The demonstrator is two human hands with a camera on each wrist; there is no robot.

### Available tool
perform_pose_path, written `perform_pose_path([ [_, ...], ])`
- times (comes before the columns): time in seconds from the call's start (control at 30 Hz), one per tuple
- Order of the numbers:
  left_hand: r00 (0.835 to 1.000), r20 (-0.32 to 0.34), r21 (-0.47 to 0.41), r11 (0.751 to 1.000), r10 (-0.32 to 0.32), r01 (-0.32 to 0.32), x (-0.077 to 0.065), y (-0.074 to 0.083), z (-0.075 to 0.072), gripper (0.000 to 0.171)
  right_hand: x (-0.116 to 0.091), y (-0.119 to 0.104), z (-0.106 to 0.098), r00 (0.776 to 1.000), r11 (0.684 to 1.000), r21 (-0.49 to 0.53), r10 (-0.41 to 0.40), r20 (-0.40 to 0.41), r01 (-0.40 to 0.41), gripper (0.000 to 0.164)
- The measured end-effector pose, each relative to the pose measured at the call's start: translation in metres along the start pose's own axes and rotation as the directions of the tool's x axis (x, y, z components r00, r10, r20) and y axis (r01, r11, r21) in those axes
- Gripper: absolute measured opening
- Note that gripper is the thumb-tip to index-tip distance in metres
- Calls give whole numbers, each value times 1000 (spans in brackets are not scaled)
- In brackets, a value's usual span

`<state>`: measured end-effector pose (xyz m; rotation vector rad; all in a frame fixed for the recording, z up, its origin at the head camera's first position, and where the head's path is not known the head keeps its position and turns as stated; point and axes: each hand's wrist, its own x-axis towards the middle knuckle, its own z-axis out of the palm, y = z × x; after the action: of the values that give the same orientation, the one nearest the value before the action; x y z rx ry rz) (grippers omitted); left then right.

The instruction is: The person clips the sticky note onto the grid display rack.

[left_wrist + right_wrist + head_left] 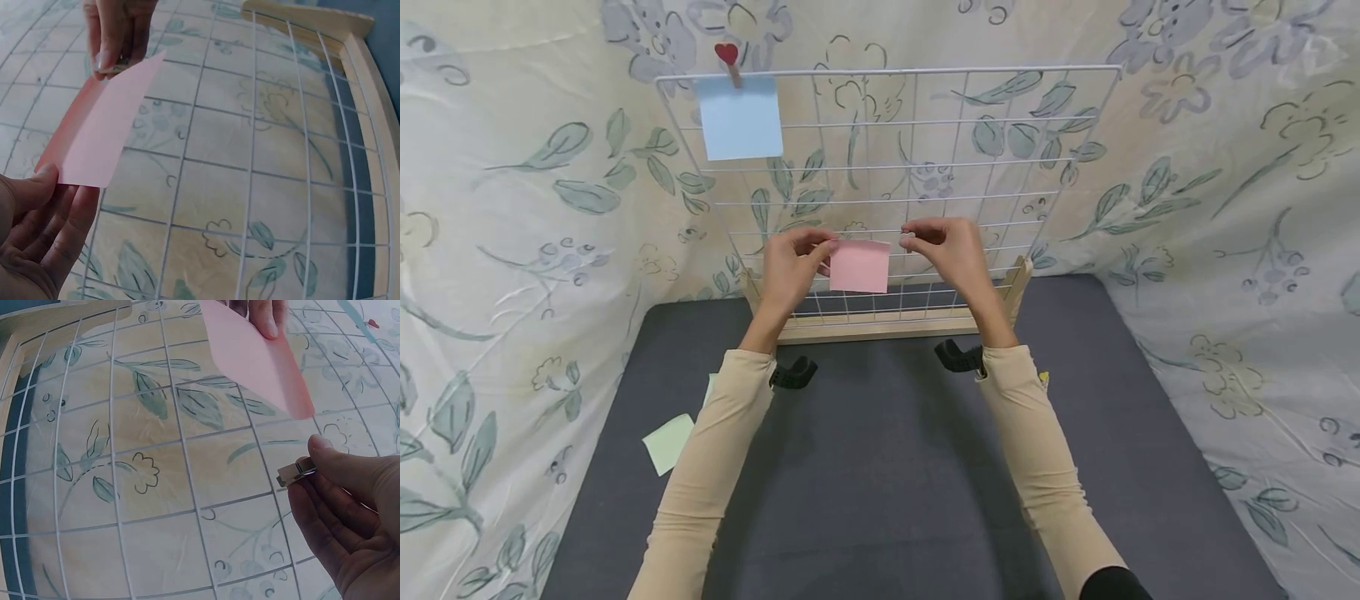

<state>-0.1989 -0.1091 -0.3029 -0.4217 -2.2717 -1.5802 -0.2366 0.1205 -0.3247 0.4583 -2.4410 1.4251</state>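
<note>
A pink paper note [859, 267] is pinched at its left edge by my left hand [792, 265], in front of the white wire grid [985, 200]. In the left wrist view the thumb presses on the note's face, with the fingers behind it. To the right of the note, my right hand [953, 250] pinches a small clothespin [296, 471] with a metal spring between thumb and fingertips. The right wrist view shows the clothespin apart from the note, its front end pointing at the grid.
A clothespin with a red heart [727, 55] fixes a blue note [741, 118] at the grid's upper left. The grid stands in a wooden base [880, 330] on a dark table [880, 467]. Green notes [668, 443] lie beside the left sleeve. Floral cloth [512, 275] hangs around.
</note>
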Motion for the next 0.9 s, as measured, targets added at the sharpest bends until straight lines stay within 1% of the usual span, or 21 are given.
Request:
perform_pose_path([
  [0.1, 1000, -9, 4, 1000, 11, -11, 3, 0, 0, 14, 2, -4, -1, 1000, 1000, 3, -14, 5, 14, 24],
  [0.17, 1000, -14, 5, 1000, 20, -19, 8, -6, 1, 14, 3, -6, -3, 1000, 1000, 4, -21, -2, 21, 24],
  [0.3, 998, -32, -2, 998, 60, -60, 19, -18, 1, 15, 7, -12, -7, 999, 999, 5, -36, -18, 36, 24],
  [0.33, 997, -36, -5, 997, 70, -71, 21, -18, 0, 14, 7, -13, -8, 999, 999, 3, -36, -19, 36, 24],
  [0.4, 995, -42, -4, 996, 89, -89, 23, -15, 0, 14, 9, -16, -9, 999, 999, -5, -39, -22, 39, 24],
  [0.5, 991, -42, 14, 992, 125, -125, 22, -5, -2, 13, 10, -20, -11, 998, 999, 0, -46, -34, 46, 22],
  [0.63, 979, -42, 34, 980, 198, -197, 25, 9, -3, 13, 12, -23, -13, 996, 997, 11, -69, -57, 70, 21],
  [0.7, 975, -44, 24, 976, 216, -215, 27, 13, -4, 12, 13, -24, -13, 995, 997, 13, -81, -61, 82, 21],
  [0.77, 974, -48, 19, 975, 221, -220, 29, 18, -5, 11, 14, -25, -15, 994, 996, 17, -88, -66, 89, 21],
  [0.9, 976, -50, 16, 977, 212, -212, 32, 25, -7, 12, 17, -30, -18, 993, 995, 28, -90, -71, 92, 22],
])
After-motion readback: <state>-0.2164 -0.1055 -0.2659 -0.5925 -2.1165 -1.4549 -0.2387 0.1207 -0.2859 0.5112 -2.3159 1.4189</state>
